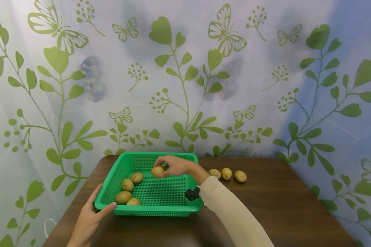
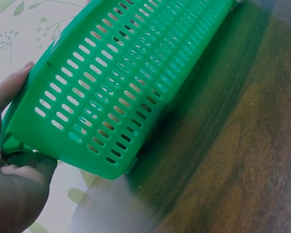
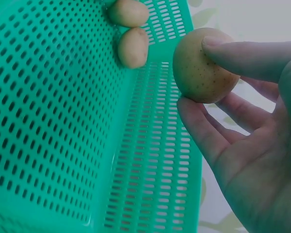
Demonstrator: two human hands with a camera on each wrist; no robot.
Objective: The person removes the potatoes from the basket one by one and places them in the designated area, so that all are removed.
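Note:
A green plastic basket (image 1: 160, 210) with slotted walls stands on the brown table. My left hand (image 1: 88, 218) grips its near left corner; in the left wrist view the thumb lies on the outer side and the fingers curl under the rim. Over the basket, my right hand (image 1: 174, 165) holds a potato (image 3: 201, 65) between thumb and fingers, above the basket floor. Several potatoes (image 1: 127, 185) lie along the basket's left side, and two of them show in the right wrist view. A sleeve covers the right forearm.
Right of the basket, three potatoes (image 1: 226, 173) lie in a row on the table (image 1: 284, 206). A curtain (image 1: 185, 85) printed with leaves and butterflies hangs behind the table. A small black object (image 1: 192, 194) sits at the right wrist.

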